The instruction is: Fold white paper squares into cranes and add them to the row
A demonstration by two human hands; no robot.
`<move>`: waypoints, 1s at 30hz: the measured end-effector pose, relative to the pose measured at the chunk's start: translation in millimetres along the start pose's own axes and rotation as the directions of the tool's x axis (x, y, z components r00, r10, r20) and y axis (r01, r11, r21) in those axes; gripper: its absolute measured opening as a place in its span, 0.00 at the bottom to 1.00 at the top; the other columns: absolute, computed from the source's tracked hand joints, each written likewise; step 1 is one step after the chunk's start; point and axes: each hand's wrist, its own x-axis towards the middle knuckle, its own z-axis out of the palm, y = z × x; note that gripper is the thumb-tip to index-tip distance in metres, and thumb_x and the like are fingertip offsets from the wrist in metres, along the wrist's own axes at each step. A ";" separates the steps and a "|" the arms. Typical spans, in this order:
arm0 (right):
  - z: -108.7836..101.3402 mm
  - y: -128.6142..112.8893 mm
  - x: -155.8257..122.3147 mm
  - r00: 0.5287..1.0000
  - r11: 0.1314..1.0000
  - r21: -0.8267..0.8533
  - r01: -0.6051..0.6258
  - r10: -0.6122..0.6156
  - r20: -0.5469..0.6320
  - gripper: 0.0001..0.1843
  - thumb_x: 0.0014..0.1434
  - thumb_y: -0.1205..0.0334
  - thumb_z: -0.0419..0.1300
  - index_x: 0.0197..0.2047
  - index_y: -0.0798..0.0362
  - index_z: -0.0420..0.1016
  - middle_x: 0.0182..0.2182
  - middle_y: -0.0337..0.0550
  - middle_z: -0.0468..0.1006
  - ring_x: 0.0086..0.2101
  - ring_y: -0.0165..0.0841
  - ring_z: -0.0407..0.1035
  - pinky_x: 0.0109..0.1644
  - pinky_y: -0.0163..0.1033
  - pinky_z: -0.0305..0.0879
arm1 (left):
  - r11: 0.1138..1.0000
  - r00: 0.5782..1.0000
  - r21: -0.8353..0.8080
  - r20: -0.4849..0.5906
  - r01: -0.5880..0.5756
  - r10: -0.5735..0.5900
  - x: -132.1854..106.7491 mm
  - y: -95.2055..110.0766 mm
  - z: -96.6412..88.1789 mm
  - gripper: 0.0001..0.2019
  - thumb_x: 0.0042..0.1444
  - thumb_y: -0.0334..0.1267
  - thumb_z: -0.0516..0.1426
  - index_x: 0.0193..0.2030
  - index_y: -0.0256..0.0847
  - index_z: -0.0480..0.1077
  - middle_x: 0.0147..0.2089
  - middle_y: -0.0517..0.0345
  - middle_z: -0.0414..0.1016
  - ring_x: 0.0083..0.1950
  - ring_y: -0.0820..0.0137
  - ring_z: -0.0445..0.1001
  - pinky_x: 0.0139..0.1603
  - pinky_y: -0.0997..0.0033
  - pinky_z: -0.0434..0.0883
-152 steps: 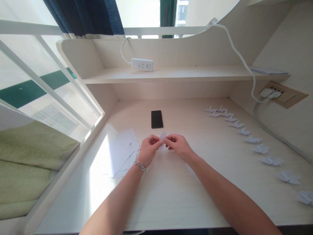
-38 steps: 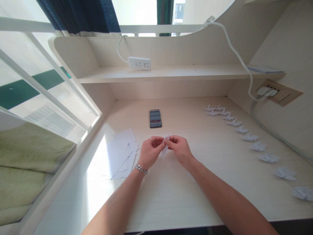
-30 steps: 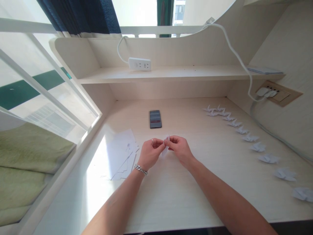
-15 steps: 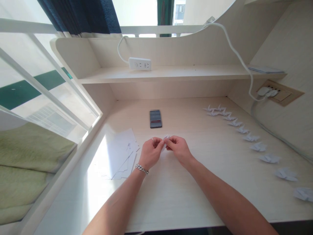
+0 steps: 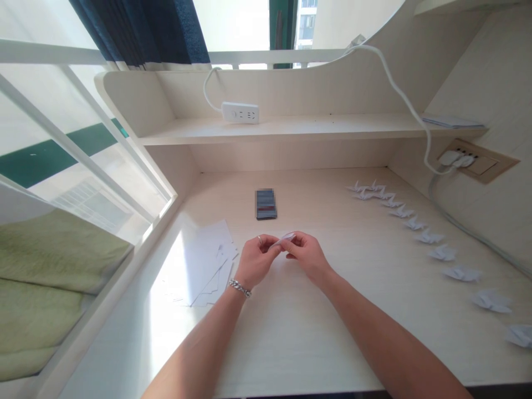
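Observation:
Between my fingertips, over the middle of the desk, is a small piece of folded white paper [image 5: 286,237]. My left hand [image 5: 258,257], with a ring and a chain bracelet at the wrist, pinches its left end. Thumb and fingers of my right hand [image 5: 306,254] close on the right end. The fingers cover part of the paper, so its full shape is hidden. Left of my left hand lie white paper sheets [image 5: 203,249], overlapping and partly in sunlight. A line of folded paper cranes [image 5: 429,236] runs along the right side of the desk.
Beyond my hands a phone [image 5: 266,204] lies on the desk [image 5: 332,327]. A power strip [image 5: 240,112] stands on the shelf [image 5: 299,126] at the back. A white cable [image 5: 401,88] hangs down to a wall socket [image 5: 477,160] on the right.
The folded paper has tilted from nearly upright to a flatter slant between my fingers. Both hands stay in nearly the same place, and the view has shifted slightly.

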 end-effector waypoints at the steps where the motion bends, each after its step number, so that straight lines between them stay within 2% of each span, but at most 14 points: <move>1: -1.6 0.7 1.1 1.000 0.999 -0.036 0.018 -0.017 0.007 0.16 0.44 0.50 0.70 0.31 0.53 0.76 0.26 0.39 0.76 0.29 0.31 0.68 0.34 0.38 0.66 | 1.000 1.000 0.028 0.007 -0.009 0.008 0.4 0.0 -1.2 0.11 0.49 0.44 0.64 0.33 0.37 0.76 0.33 0.53 0.80 0.35 0.67 0.77 0.37 0.71 0.71; 4: -5.1 2.0 3.3 0.999 0.994 -0.103 0.042 -0.042 0.004 0.17 0.45 0.50 0.69 0.31 0.54 0.76 0.24 0.40 0.76 0.28 0.32 0.69 0.34 0.39 0.66 | 0.999 0.998 0.038 -0.063 -0.015 0.017 1.9 -1.4 -3.1 0.11 0.49 0.42 0.64 0.37 0.38 0.75 0.33 0.54 0.79 0.33 0.69 0.75 0.33 0.72 0.69; 7: -5.7 1.0 2.5 0.998 0.994 -0.105 0.004 0.002 0.063 0.16 0.47 0.50 0.67 0.29 0.53 0.73 0.25 0.40 0.76 0.29 0.33 0.70 0.34 0.38 0.65 | 0.997 0.988 -0.061 -0.153 -0.041 0.031 2.8 -1.7 -2.8 0.15 0.50 0.39 0.63 0.44 0.37 0.71 0.28 0.59 0.76 0.30 0.72 0.74 0.30 0.74 0.68; 10: -5.3 -0.4 0.8 0.991 0.994 -0.112 0.000 0.015 0.129 0.15 0.48 0.50 0.67 0.28 0.53 0.73 0.25 0.38 0.75 0.27 0.31 0.68 0.32 0.37 0.62 | 0.988 0.993 -0.151 -0.112 -0.038 0.021 2.5 1.0 -2.2 0.21 0.49 0.37 0.64 0.50 0.36 0.68 0.28 0.60 0.76 0.31 0.71 0.75 0.33 0.74 0.70; 13: -4.5 0.5 0.7 0.991 0.989 -0.145 0.043 -0.024 0.132 0.15 0.49 0.49 0.66 0.28 0.53 0.74 0.24 0.37 0.74 0.25 0.29 0.65 0.31 0.36 0.59 | 0.984 0.997 -0.177 -0.069 0.019 -0.031 2.1 3.0 -1.9 0.26 0.46 0.36 0.66 0.52 0.35 0.67 0.30 0.58 0.78 0.33 0.70 0.77 0.37 0.72 0.72; 18: -0.7 3.1 1.7 0.998 0.997 -0.061 0.057 -0.056 0.016 0.16 0.48 0.48 0.67 0.26 0.53 0.74 0.22 0.37 0.73 0.25 0.30 0.65 0.32 0.37 0.59 | 0.960 0.996 -0.277 -0.064 0.040 -0.060 2.9 -1.3 -1.7 0.26 0.44 0.38 0.68 0.50 0.35 0.68 0.34 0.54 0.79 0.36 0.68 0.78 0.41 0.68 0.73; 24: -1.4 -2.3 -0.3 0.999 0.999 -0.023 -0.028 0.029 0.043 0.17 0.43 0.49 0.70 0.28 0.54 0.75 0.26 0.39 0.76 0.28 0.31 0.68 0.33 0.37 0.64 | 0.967 0.999 -0.253 -0.011 0.035 -0.039 2.5 -2.8 -2.7 0.23 0.45 0.38 0.67 0.48 0.36 0.69 0.32 0.56 0.79 0.34 0.69 0.78 0.38 0.70 0.73; 30: 0.1 -1.2 1.2 0.998 0.999 0.036 -0.038 0.040 -0.054 0.19 0.43 0.48 0.70 0.30 0.53 0.75 0.25 0.39 0.77 0.28 0.32 0.70 0.32 0.38 0.67 | 0.978 0.996 -0.208 -0.078 0.018 -0.035 1.7 -1.5 -2.6 0.20 0.45 0.39 0.67 0.44 0.37 0.70 0.35 0.53 0.80 0.38 0.67 0.79 0.41 0.68 0.74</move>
